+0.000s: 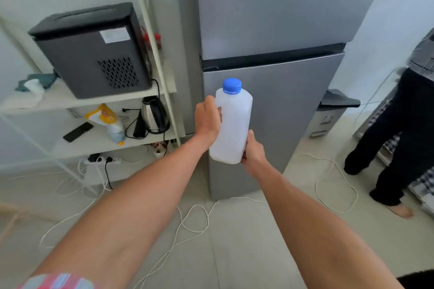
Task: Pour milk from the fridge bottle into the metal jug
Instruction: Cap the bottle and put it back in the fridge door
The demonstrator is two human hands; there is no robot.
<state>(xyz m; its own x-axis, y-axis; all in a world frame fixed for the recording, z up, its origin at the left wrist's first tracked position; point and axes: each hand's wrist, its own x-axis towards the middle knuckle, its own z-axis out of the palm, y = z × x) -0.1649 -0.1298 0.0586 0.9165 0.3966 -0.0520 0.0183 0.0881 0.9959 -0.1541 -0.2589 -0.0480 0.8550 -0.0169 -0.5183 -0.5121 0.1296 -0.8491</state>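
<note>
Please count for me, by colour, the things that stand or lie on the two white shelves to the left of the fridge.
Black or dark grey: 3, the box-shaped machine, the kettle, the flat phone-like device
Red-capped: 2, small bottles behind the post
Yellow and white: 1, bag
Teal: 1, cloth
White: 1, blurred item on the cloth
Total: 8
</note>
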